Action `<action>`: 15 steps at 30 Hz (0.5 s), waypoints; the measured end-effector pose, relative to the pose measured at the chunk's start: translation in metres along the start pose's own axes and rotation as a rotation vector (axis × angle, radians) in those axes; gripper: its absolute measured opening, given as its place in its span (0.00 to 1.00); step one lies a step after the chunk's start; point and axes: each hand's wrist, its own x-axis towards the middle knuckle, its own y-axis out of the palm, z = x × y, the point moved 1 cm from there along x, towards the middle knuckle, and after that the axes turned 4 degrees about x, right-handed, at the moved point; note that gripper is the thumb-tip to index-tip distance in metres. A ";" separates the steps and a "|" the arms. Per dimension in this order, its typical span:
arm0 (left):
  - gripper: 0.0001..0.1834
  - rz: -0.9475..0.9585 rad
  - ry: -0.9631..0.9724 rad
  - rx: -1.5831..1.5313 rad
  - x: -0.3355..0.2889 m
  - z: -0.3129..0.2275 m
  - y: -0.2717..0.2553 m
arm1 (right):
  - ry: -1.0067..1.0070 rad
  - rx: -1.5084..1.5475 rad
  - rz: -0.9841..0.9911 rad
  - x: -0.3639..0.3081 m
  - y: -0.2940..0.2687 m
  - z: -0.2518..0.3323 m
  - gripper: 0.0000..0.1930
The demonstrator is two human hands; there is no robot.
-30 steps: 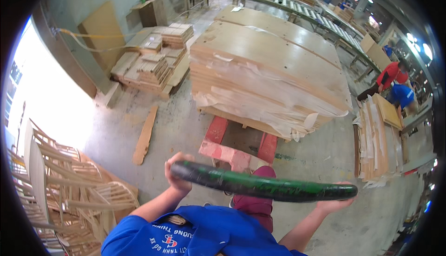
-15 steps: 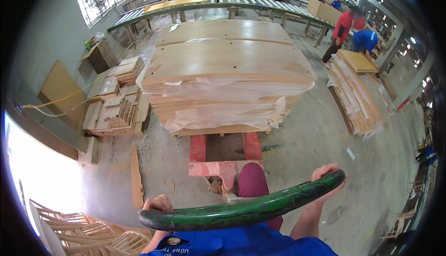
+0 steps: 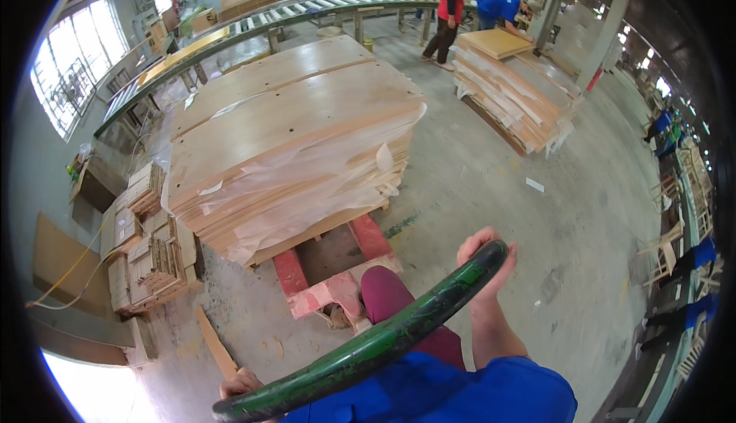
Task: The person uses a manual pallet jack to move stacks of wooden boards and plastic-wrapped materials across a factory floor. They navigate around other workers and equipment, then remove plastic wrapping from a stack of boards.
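Observation:
My left hand [image 3: 241, 384] is closed round the lower left end of a thick green and black handle bar [image 3: 383, 342]. At its upper right end, my right hand [image 3: 489, 260] grips the same bar. Beyond the bar sits a red pallet jack [image 3: 330, 294], its forks running under a pallet. A tall stack of wooden panels [image 3: 295, 135] rests on that pallet, with thin white sheets sticking out between the layers. My knee in maroon trousers shows between the bar and the jack.
Bundled wooden slats [image 3: 149, 262] stand by the left wall. A roller conveyor [image 3: 264, 24] crosses the back. Two people stand by another panel stack [image 3: 514, 93] at the right. A cardboard strip [image 3: 216, 344] lies on the floor. Chairs [image 3: 663, 250] line the far right.
The view has swung right, so the panel stack and jack now appear farther left and angled. The handle bar has tilted, its right end higher. Both hands keep their grip.

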 end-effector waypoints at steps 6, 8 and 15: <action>0.20 0.655 0.176 0.050 0.006 -0.002 -0.016 | 0.053 0.099 -0.023 -0.013 -0.012 0.019 0.32; 0.20 0.646 0.121 0.055 0.002 -0.004 -0.020 | 0.036 0.017 -0.101 -0.018 -0.017 0.021 0.32; 0.28 0.538 -0.062 0.082 -0.009 -0.012 -0.034 | 0.058 -0.002 -0.061 -0.049 -0.029 0.028 0.32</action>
